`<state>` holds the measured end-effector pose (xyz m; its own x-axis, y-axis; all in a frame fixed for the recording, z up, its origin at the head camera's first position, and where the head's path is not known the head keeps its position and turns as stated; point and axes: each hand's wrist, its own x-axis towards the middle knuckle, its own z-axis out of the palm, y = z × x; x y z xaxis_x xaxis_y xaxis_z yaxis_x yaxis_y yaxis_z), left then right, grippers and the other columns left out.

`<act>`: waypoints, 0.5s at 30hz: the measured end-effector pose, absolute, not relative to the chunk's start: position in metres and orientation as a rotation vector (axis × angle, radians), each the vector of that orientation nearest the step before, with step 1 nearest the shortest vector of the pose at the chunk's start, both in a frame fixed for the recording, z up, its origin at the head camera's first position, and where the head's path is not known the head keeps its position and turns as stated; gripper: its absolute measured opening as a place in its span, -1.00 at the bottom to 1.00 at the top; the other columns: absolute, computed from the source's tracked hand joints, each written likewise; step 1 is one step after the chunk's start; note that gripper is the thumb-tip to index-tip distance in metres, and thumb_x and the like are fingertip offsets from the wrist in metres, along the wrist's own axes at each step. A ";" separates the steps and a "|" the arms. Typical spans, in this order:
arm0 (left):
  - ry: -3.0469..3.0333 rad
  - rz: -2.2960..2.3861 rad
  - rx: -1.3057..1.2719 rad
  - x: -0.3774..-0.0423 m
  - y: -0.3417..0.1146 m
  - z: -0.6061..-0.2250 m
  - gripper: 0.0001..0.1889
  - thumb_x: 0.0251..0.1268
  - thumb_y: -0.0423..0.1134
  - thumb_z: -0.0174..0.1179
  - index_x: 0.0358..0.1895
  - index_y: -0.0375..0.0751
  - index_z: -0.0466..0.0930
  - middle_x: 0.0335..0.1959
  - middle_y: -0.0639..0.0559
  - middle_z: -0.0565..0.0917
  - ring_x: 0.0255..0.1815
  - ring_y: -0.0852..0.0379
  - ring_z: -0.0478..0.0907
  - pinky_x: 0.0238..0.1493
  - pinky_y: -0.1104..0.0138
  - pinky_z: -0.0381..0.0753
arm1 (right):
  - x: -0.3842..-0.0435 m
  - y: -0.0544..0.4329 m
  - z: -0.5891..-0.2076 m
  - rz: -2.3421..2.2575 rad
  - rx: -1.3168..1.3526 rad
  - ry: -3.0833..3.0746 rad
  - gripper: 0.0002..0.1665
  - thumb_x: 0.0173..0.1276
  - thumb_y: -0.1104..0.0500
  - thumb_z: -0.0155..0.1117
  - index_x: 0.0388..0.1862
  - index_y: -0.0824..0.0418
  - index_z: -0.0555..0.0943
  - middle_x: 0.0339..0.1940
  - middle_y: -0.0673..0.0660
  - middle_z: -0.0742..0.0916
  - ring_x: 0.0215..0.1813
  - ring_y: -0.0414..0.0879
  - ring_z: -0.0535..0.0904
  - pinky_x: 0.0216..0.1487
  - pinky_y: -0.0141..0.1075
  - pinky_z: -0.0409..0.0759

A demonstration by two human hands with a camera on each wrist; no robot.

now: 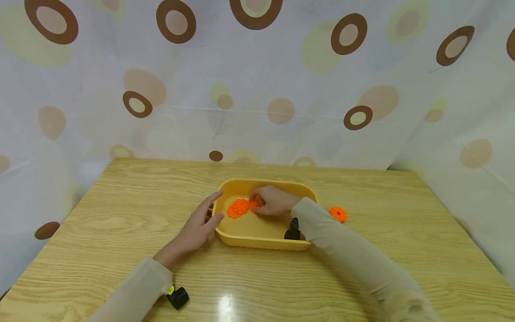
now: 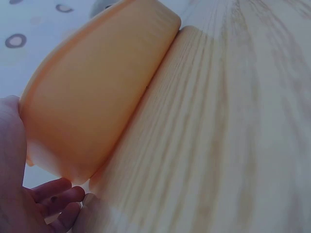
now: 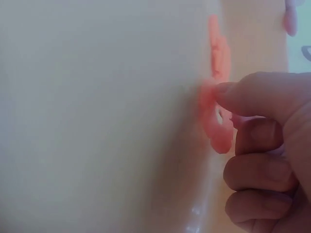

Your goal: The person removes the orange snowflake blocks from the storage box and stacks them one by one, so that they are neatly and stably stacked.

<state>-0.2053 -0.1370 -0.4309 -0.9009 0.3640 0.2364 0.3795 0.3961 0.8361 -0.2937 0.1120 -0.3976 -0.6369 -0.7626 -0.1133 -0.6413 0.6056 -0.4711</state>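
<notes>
The right hand (image 1: 275, 200) pinches an orange flower-shaped piece (image 3: 218, 133) between thumb and forefinger, inside the yellow tray (image 1: 257, 242); the left hand (image 1: 197, 226) grips that tray's end, thumb over the rim and fingers curled outside. Just left of the right hand lie overlapping orange pieces (image 1: 238, 207), so close that a sideways drag could catch an edge and scatter them. The pinch takes in only part of the piece, so it might twist or slip free if the thumb eases. Behind the right hand, the black wrist device (image 1: 293, 230) sits near the tray's near wall and could knock it on the way out. Another orange piece (image 1: 338, 214) lies on the counter (image 1: 378, 201) beside the right sleeve (image 1: 354, 243), which might sweep it aside.
</notes>
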 end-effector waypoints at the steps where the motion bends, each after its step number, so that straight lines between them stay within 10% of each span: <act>1: -2.612 -1.569 -0.696 -0.205 -0.137 -0.431 -0.43 0.47 -0.25 -0.02 0.48 -0.20 0.10 0.27 -0.26 0.38 -0.08 0.01 0.44 -0.07 0.30 0.50 | -0.293 0.112 -0.396 -0.580 -1.137 2.530 -0.76 0.35 0.24 0.23 -0.04 0.31 0.58 -0.52 0.02 0.58 -0.52 -0.26 0.36 -0.40 -0.45 0.40; 15: -2.586 -1.574 -0.726 -0.206 -0.137 -0.431 -0.42 0.47 -0.27 -0.02 0.48 -0.25 0.09 0.29 -0.28 0.37 -0.06 0.00 0.42 -0.05 0.29 0.49 | -0.297 0.119 -0.390 -0.691 -1.062 2.527 -0.90 0.36 0.27 0.21 -0.23 0.24 0.66 -0.40 0.04 0.68 -0.49 -0.23 0.44 -0.32 -0.40 0.50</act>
